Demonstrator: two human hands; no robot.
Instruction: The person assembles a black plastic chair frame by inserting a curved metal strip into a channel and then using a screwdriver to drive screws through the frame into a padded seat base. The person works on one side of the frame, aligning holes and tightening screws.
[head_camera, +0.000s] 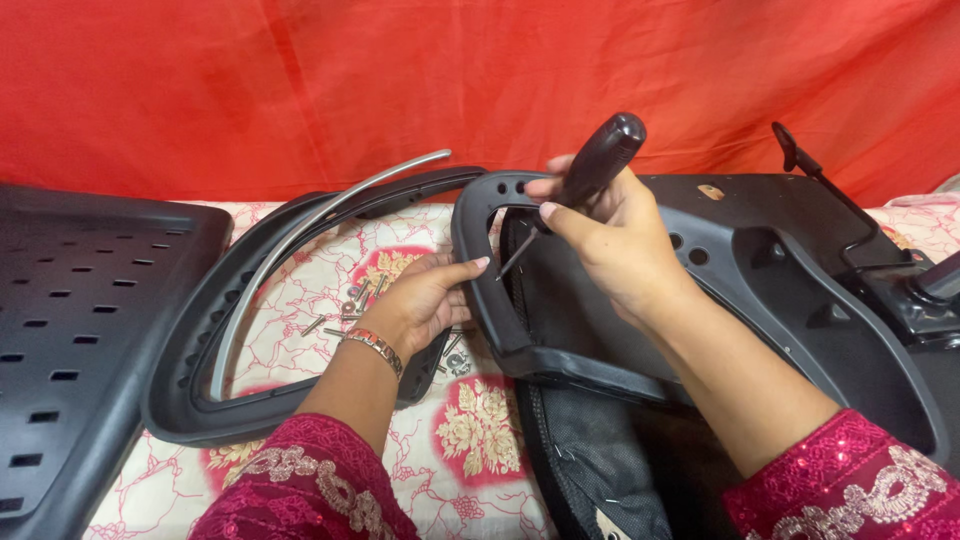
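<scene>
My right hand (610, 240) grips a screwdriver (590, 170) by its black handle, the metal tip angled down to the inner rim of a black plastic chair frame (480, 250). My left hand (425, 300), with a bracelet at the wrist, rests palm down against that frame's left edge, fingers pointing right. Black mesh fabric (590, 450) hangs from the frame. Several loose screws (352, 305) lie on the floral cloth just left of my left hand.
A second curved black frame (215, 330) with a grey metal strip (300, 225) lies to the left. A perforated black panel (70, 320) sits far left. A black chair mechanism with a lever (850, 240) is at right. Red cloth (400, 80) hangs behind.
</scene>
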